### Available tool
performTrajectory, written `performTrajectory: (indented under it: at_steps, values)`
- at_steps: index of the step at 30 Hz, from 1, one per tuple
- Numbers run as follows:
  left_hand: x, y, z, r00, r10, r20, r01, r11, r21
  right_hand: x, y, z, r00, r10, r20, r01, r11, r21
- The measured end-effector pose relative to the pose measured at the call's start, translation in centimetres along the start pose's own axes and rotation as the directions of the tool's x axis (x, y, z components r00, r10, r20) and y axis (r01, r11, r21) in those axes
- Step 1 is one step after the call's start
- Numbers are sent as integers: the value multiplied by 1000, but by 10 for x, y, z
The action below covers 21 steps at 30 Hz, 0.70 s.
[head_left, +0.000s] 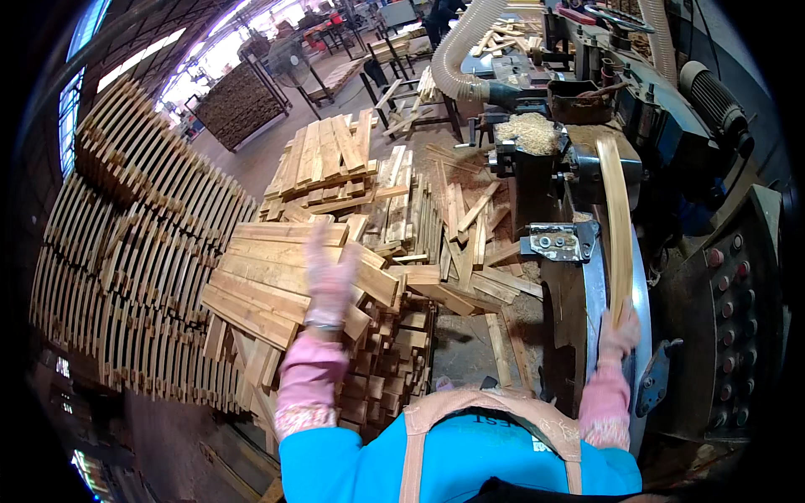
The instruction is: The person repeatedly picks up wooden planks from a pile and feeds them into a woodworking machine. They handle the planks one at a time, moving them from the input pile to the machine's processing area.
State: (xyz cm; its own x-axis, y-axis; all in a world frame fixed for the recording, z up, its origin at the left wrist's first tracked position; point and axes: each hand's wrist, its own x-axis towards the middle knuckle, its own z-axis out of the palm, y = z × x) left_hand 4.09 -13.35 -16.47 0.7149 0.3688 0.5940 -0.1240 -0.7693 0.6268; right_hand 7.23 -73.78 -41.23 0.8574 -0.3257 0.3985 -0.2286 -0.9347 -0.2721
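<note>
My right hand [619, 334] grips the near end of a long wooden board [617, 218]. That board lies lengthwise along the metal bed [641, 293] of a woodworking machine, its far end beside the cutter housing [585, 174]. On the other side, my left hand [330, 272] is raised above a pile of planed boards [268, 260]. Motion blurs it, but its fingers look stretched out, thumb apart, and nothing shows in it. Whether it touches the boards is not visible.
Wood shavings [528, 132] heap on the machine near a ribbed dust hose [461, 50]. A panel of buttons [731, 318] stands at the right. Loose offcuts [478, 226] cover the floor between pile and machine. Tall stacks of slats [142, 251] rise at the left.
</note>
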Motion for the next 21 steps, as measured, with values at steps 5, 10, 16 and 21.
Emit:
performTrajectory:
  at_steps: [5, 10, 16, 21]
  values:
    - [-17, -168, -204, 934, -202, -293, 354, 447, 821, -141, 51, -114, 981, 44, 190, -27, 995, -91]
    - [-68, -228, -275, 204, -929, -308, 728, 354, -587, -183, 58, -177, 965, 82, 250, -53, 991, -119]
    - [-78, -269, -295, 385, -908, -165, 695, 403, -595, -58, 28, -95, 969, -223, 108, 226, 974, -17]
    - [-18, -129, -236, 534, -747, -396, 507, 658, -557, 19, 5, -34, 933, -327, 152, 330, 944, 4]
